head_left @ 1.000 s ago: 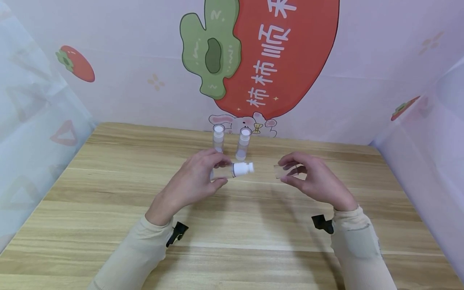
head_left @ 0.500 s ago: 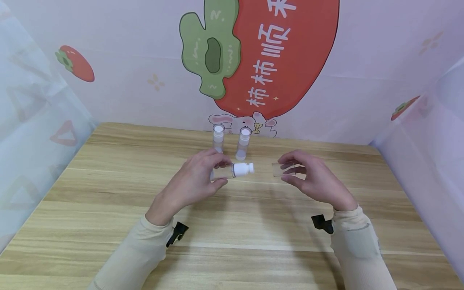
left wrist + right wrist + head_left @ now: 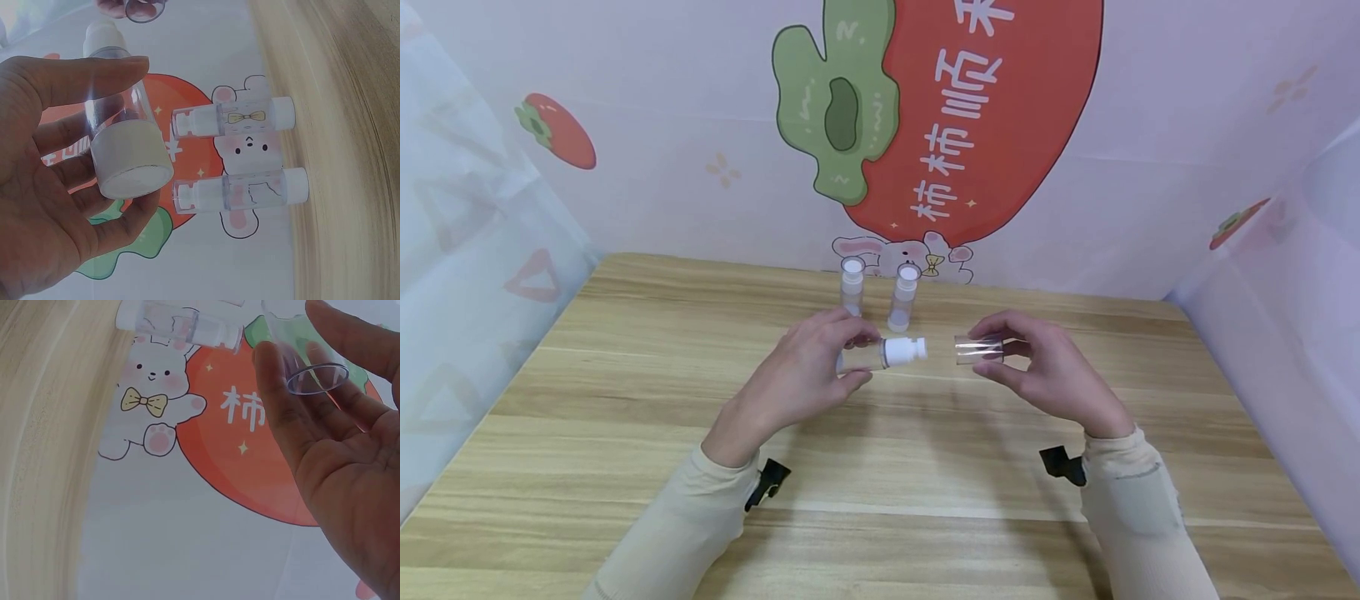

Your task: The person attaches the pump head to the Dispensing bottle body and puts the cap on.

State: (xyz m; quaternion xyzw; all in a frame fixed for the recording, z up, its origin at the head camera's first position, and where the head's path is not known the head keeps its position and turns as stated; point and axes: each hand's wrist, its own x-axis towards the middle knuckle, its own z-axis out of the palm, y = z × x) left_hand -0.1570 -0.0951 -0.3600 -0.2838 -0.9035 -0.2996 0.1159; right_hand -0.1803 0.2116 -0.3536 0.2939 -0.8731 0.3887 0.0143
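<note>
My left hand (image 3: 808,358) grips a clear pump bottle (image 3: 128,137) with a white base, held sideways above the table. Its white pump top (image 3: 904,349) points right. Across a small gap, my right hand (image 3: 1037,362) pinches a clear plastic cap (image 3: 978,350) between thumb and fingers, lined up with the pump. In the right wrist view the round rim of the cap (image 3: 317,379) faces the palm. Behind the left hand stand two similar capped bottles, a left one (image 3: 852,283) and a right one (image 3: 903,298).
The wood-grain table (image 3: 880,533) runs back to a printed backdrop (image 3: 715,200) with a large red persimmon drawing. Pale sheets hang on the left and right sides. A black wrist mount (image 3: 767,483) sits on the left sleeve, another black mount (image 3: 1063,465) on the right.
The cap in my right hand has shifted left, nearer the pump top, and more of it shows beyond the fingers. My left hand and its bottle have stayed put.
</note>
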